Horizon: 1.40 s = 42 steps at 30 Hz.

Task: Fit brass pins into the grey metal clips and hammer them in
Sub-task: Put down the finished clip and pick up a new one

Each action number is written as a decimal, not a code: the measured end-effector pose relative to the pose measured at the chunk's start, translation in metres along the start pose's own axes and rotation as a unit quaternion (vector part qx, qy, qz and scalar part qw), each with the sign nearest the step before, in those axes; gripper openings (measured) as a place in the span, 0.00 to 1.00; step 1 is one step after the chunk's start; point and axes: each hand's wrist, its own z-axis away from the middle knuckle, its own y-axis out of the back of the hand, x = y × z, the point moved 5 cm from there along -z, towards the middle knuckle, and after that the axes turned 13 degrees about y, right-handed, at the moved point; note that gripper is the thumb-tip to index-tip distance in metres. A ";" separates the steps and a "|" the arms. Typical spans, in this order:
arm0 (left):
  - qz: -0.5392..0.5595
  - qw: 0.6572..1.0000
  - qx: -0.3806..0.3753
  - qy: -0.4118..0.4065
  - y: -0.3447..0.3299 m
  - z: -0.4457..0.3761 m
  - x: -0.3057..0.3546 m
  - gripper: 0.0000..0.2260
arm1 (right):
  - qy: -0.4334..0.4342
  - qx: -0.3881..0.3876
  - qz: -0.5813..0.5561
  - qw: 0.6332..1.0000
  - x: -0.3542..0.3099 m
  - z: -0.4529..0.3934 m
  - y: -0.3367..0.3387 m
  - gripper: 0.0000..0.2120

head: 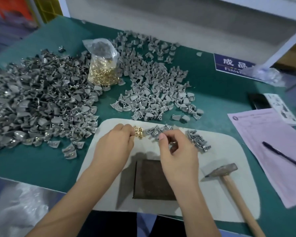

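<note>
A small heap of brass pins [139, 132] lies at the far edge of the white pad [229, 151]. My left hand [115, 142] reaches into that heap, its fingertips curled among the pins. My right hand [177, 149] is curled, pinching a grey clip [155, 133] at its fingertips, with something brass showing under its fingers. Several more grey clips [197, 140] lie on the pad to the right. A dark square metal block [152, 180] sits on the pad below my hands. The wooden-handled hammer [229, 177] lies on the pad at the right.
A large pile of darker clips [34, 100] covers the green table at left. A looser spread of grey clips [154, 82] lies at centre back. A plastic bag of brass pins [102, 65] stands between them. Pink paper [266, 151] with a pen [284, 156] lies at right.
</note>
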 end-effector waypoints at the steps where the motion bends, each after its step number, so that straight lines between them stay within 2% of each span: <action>1: -0.001 1.000 0.002 -0.006 0.000 0.002 0.000 0.05 | -0.002 0.003 -0.006 1.000 0.000 0.000 0.000 0.04; 7: 0.035 0.999 -0.004 -0.034 0.002 0.017 -0.005 0.09 | 0.011 0.014 -0.032 0.999 -0.001 0.001 0.001 0.04; 9: 0.164 0.986 -0.017 -0.012 0.003 0.024 -0.001 0.07 | 0.027 0.014 -0.058 0.998 -0.003 0.001 0.001 0.03; 10: 0.269 0.962 -0.046 0.014 0.003 0.025 0.001 0.06 | 0.036 0.012 -0.083 0.996 -0.005 0.000 0.001 0.03; 11: 0.381 0.918 -0.097 0.045 0.001 0.027 0.005 0.05 | 0.050 0.007 -0.107 0.993 -0.007 0.000 0.001 0.03; 13: 0.541 0.810 -0.206 0.097 -0.004 0.032 0.017 0.07 | 0.076 0.000 -0.137 0.988 -0.013 0.001 0.002 0.07; 14: 0.579 0.773 -0.237 0.108 -0.005 0.033 0.022 0.07 | 0.081 0.002 -0.145 0.986 -0.015 0.002 0.003 0.09; 16: 0.604 0.742 -0.266 0.119 -0.007 0.033 0.032 0.10 | 0.077 0.026 -0.148 0.986 -0.014 0.002 0.006 0.10; 19: 0.587 0.751 -0.275 0.126 -0.010 0.030 0.039 0.15 | 0.081 0.086 -0.133 0.984 -0.013 0.004 0.015 0.07; 22: 0.570 0.758 -0.294 0.118 -0.011 0.027 0.047 0.09 | 0.116 0.129 -0.096 0.980 -0.017 0.010 0.021 0.05; 24: 0.569 0.752 -0.311 0.118 -0.012 0.026 0.053 0.06 | 0.115 0.152 -0.070 0.979 -0.017 0.013 0.024 0.05; 28: 0.542 0.758 -0.344 0.111 -0.012 0.026 0.065 0.04 | 0.107 0.182 -0.054 0.976 -0.015 0.016 0.033 0.05; 32: 0.495 0.760 -0.411 0.093 -0.011 0.018 0.077 0.13 | 0.097 0.167 -0.055 0.980 -0.007 0.015 0.048 0.04; 33: 0.470 0.771 -0.420 0.087 -0.011 0.013 0.079 0.14 | 0.085 0.170 -0.062 0.980 -0.002 0.015 0.053 0.04; 34: 0.430 0.802 -0.409 0.074 -0.010 0.006 0.081 0.13 | 0.071 0.179 -0.069 0.979 0.005 0.015 0.058 0.03; 36: 0.303 0.903 -0.303 0.027 -0.009 -0.014 0.083 0.07 | 0.046 0.203 -0.078 0.975 0.017 0.017 0.069 0.03; 37: 0.241 0.940 -0.240 -0.003 -0.008 -0.024 0.085 0.06 | 0.036 0.212 -0.083 0.973 0.022 0.018 0.074 0.03; 39: 0.158 0.971 -0.174 -0.048 -0.011 -0.038 0.092 0.06 | 0.020 0.221 -0.094 0.970 0.033 0.022 0.081 0.04; 42: 0.048 0.985 -0.142 -0.084 -0.024 -0.046 0.104 0.09 | -0.012 0.221 -0.127 0.967 0.048 0.027 0.082 0.04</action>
